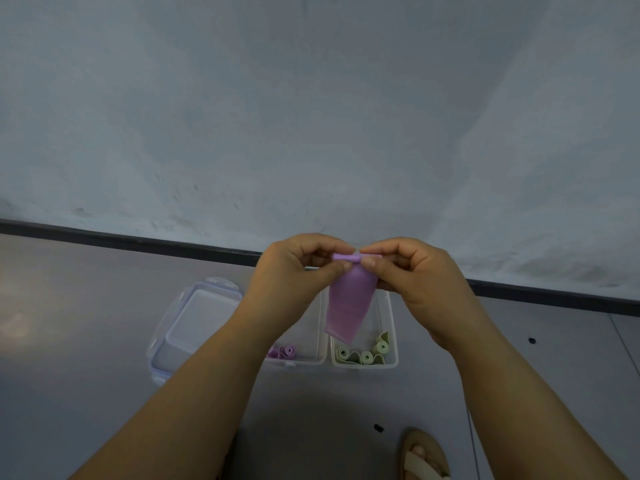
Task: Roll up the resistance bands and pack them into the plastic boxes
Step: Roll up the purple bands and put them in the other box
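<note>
While both hands are pinching the purple band above the boxes, left hand and right hand should be keeping the roll tight and even

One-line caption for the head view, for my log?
Left hand and right hand roll a purple band above left box with purple rolls and right box with green rolls.

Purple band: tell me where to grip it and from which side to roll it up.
Take the purple band at its rolled top edge, one grip at each end, coming in from the sides as the left hand and right hand do. The roll lies level and the loose tail hangs down, so side pinches leave it free to wind up.
</note>
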Demonstrator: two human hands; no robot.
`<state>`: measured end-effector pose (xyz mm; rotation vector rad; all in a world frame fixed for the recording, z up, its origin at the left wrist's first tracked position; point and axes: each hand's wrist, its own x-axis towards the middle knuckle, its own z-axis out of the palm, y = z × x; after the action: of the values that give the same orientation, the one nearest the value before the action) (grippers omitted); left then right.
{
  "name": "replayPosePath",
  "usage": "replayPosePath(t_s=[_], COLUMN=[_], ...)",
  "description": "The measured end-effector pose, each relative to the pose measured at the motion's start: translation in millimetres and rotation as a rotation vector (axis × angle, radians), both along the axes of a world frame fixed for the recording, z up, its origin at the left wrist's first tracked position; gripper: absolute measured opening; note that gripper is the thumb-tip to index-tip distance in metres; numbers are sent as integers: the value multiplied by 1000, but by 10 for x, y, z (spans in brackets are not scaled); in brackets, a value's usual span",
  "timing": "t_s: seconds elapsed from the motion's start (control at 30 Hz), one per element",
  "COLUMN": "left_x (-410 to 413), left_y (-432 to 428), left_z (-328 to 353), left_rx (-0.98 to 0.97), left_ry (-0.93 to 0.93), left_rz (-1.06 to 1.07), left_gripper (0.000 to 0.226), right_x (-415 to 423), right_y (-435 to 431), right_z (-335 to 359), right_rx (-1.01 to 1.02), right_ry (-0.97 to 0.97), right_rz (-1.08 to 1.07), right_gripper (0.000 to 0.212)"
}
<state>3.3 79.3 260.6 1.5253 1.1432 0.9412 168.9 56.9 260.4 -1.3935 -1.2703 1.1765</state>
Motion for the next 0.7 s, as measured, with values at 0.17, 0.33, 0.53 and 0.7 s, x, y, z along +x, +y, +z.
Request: replayPosePath(t_s=[0.17, 0.33, 0.53, 0.7], left_x=[13, 18, -42, -163], left_y=[0, 4, 33, 105], left_z=[-12, -34, -38, 2], left_rx=[-91, -193, -210, -436], left_ry=[-65, -112, -125, -272], left_rz=[10, 7, -34, -184], left_gripper=[25, 11, 11, 14], right_x=[9, 11, 28, 71], right_y=[-4, -13, -37, -101], right_z=[17, 30, 81, 190], right_rx=[18, 16, -6, -105], right_ry=[23, 51, 14, 69], right_rz=[-15, -4, 93, 306], right_gripper=[13, 16, 19, 40])
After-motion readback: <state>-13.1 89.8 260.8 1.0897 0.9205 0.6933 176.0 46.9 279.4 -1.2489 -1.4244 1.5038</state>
